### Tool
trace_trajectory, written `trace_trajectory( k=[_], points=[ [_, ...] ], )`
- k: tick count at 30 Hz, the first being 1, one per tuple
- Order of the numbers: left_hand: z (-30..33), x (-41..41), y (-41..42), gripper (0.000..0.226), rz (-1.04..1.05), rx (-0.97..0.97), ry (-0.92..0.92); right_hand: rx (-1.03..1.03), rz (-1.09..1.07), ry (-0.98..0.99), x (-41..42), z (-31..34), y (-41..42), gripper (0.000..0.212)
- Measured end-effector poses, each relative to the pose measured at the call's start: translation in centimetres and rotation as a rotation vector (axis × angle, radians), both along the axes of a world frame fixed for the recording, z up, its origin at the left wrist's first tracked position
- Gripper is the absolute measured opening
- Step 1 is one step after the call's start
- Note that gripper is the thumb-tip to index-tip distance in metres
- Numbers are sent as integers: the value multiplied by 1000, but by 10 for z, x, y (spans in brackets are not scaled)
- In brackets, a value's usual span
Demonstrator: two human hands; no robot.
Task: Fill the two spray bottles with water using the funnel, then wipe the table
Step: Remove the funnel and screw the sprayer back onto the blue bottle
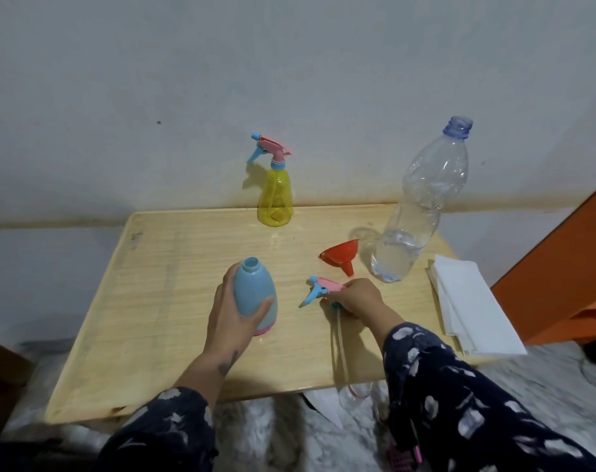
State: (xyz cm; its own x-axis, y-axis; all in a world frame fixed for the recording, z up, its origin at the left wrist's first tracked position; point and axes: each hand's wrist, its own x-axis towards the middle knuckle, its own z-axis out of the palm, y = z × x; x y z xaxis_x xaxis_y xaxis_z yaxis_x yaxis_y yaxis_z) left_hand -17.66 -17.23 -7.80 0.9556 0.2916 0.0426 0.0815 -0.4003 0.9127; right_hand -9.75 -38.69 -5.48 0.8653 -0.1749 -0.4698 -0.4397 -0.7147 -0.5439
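Observation:
A blue spray bottle with a pink base stands open-necked on the wooden table; my left hand is wrapped around its body. My right hand holds its pink and blue spray head low over the table, with the dip tube trailing toward the front edge. A red funnel lies on its side just behind that hand. The yellow spray bottle, with its sprayer on, stands at the back edge. A large clear water bottle, uncapped and partly filled, stands at the right.
A stack of white paper towels lies on the table's right edge. An orange piece of furniture stands to the right. A grey wall runs close behind the table. Patterned fabric and small items lie below the front edge.

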Motion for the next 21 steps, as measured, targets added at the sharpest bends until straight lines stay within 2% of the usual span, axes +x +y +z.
trace_trajectory(
  k=[4,8,13,21],
  points=[
    [17,0,3,75,-32,31,16,232,-54,-150,12,44,12,15],
    [31,-4,8,70,-119,47,59,494,-148,-399,27,111,33,38],
    [44,-9,10,72,-191,84,91,547,-137,-634,39,178,61,40],
    [76,-1,13,80,-209,80,33,476,-140,-837,36,213,82,48]
  ],
)
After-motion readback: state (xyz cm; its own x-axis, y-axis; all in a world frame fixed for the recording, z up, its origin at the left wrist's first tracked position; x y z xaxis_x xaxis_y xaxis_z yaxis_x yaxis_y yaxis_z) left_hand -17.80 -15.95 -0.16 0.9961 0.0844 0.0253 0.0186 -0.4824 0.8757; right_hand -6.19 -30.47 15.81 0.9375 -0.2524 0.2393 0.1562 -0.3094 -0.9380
